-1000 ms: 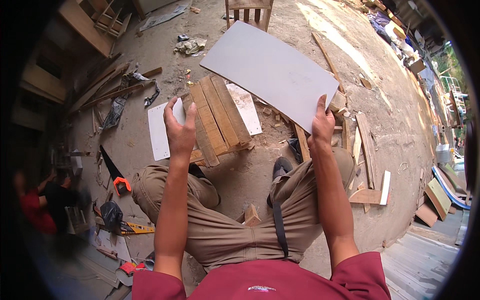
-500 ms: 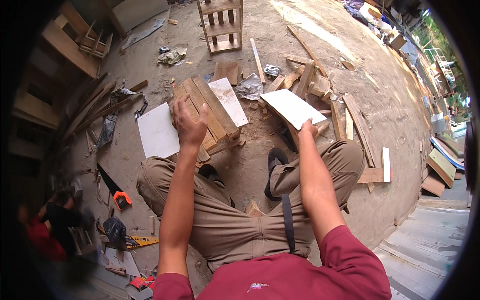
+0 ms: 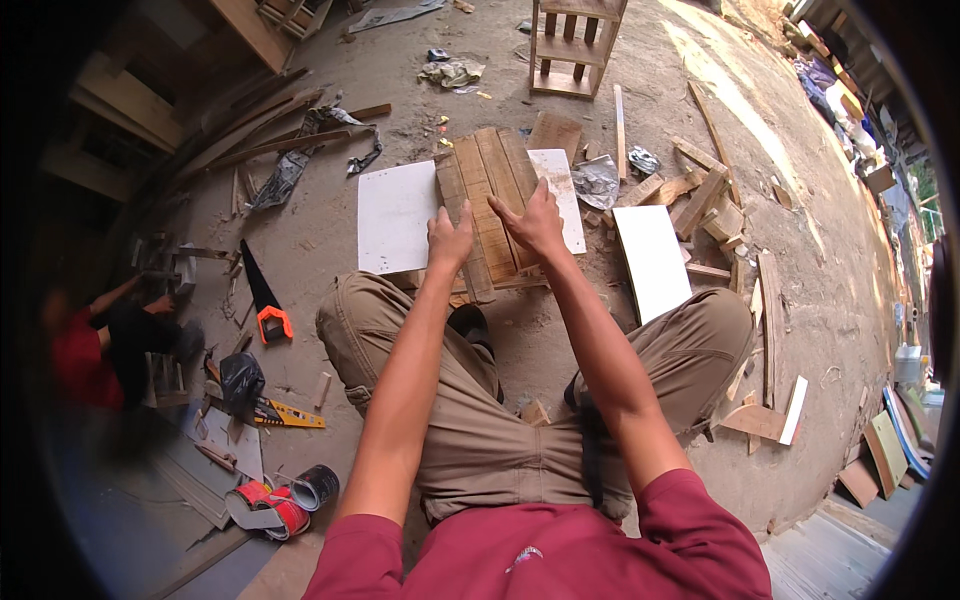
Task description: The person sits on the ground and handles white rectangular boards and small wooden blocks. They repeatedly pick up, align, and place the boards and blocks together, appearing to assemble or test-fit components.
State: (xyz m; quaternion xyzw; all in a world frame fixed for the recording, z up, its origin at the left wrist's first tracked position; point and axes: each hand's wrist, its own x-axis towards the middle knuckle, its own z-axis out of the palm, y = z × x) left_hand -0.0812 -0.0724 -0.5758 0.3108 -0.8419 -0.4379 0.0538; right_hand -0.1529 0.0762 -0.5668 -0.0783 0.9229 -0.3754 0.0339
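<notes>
1. Obs. L hand (image 3: 450,240) at L side of wooden planks (image 3: 484,180), thumb & fingers spread apart, fingertips pointing away from body. Pressure on wood: can't tell.
2. Obs. R hand (image 3: 538,226) at R side of same planks, thumb stretched L over the top, fingers pointing away along R part. Also spread; firmness of contact can't tell.
3. Pos. of planks: btwn both hands, just beyond bent legs in brown trousers (image 3: 540,465). Laid side by side, rough, brown, long way running away from body, nr ends slightly uneven.
4. To L of planks, see plain white board (image 3: 395,215); to R, smaller stained board (image 3: 563,190). Both partly hidden; whether running under planks, can't tell.
5. Nr R knee, see bright white board (image 3: 652,260), beside heap of wood offcuts (image 3: 703,203). Well apart from both hands.
6. Farther out: crumpled silvery sheet (image 3: 597,182) & small wooden rack (image 3: 568,52).
7. L floor: handsaw (image 3: 262,286) w/ black blade & orange handle; nearer body, black plastic bag (image 3: 242,380), yellow tool (image 3: 292,415), red tins (image 3: 284,515), dark tin (image 3: 316,487).
8. Far L, blurred: another person (image 3: 85,355) in red top, low down.
</notes>
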